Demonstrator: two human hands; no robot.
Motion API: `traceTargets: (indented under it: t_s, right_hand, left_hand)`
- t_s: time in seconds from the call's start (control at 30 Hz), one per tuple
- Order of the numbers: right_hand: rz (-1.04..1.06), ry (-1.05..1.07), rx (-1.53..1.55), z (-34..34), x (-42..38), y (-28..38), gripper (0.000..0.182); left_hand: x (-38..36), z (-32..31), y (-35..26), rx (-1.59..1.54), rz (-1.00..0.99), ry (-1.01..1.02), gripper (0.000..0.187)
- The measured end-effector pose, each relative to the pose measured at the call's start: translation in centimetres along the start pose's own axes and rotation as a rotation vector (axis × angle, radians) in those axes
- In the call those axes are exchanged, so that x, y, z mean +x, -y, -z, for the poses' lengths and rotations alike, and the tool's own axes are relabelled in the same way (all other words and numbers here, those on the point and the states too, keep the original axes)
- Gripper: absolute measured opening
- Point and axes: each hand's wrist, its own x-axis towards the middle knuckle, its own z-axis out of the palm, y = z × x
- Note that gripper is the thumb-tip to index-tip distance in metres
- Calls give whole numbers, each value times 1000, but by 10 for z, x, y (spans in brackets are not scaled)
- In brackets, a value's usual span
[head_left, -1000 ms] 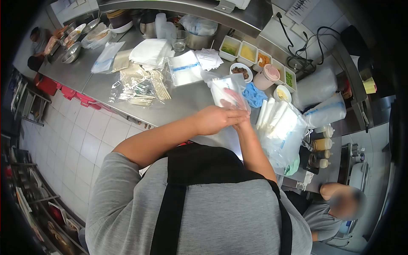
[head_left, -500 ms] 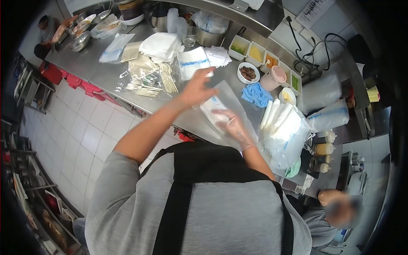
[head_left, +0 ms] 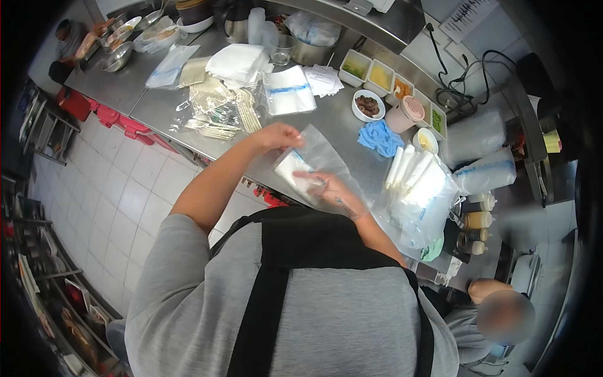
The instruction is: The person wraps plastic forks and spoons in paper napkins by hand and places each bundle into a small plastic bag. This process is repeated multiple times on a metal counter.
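My right hand point(head_left: 338, 193) appears to be inside a clear plastic bag point(head_left: 323, 156), its fingers over a folded white napkin point(head_left: 290, 168) with a blue mark. At the bag's upper left edge, my left hand point(head_left: 279, 137) has its fingers curled in and seems to pinch the plastic. Beyond my left hand lies a flat white cloth point(head_left: 289, 100) with a blue stripe. Right of the bag is a pile of white rolls point(head_left: 418, 176) on plastic wrapping.
Packed wooden cutlery point(head_left: 223, 110) and a white napkin stack point(head_left: 235, 63) lie at left. Food tubs point(head_left: 380, 76), a bowl of dark pieces point(head_left: 368, 105) and a blue cloth point(head_left: 380, 137) stand at the back. Sauce bottles point(head_left: 477, 220) and another person point(head_left: 471, 333) are at right.
My left hand has drawn back toward me and left, its fingers going from spread to curled at the bag's edge. The bag and napkin have shifted slightly left with my right hand.
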Motion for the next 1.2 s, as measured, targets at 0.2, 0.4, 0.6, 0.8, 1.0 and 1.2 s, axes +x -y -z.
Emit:
traceTargets:
  t_s: [0.2, 0.4, 0.6, 0.8, 1.0, 1.2]
  right_hand:
    - [47, -6, -529, -4, -2, 14, 72]
    - [-31, -510, -554, 1, -93, 42, 112]
    - [-104, -1177, -468, 34, -232, 66, 103]
    - [64, -1521, -643, 25, -297, 81, 84]
    - [39, -1765, -585, 11, -357, 54, 79]
    - [-55, -1833, -614, 18, -365, 46, 72]
  left_hand:
    - [-13, -9, 15, 414, -231, 152, 27]
    - [-13, -21, -11, 5, -323, -22, 22]
    - [18, -56, -109, 213, -386, 212, 17]
    - [60, -182, -217, 388, -574, 740, 23]
    - [167, -286, -238, 403, -467, 926, 34]
    - [254, -320, -195, 1003, -703, 563, 37]
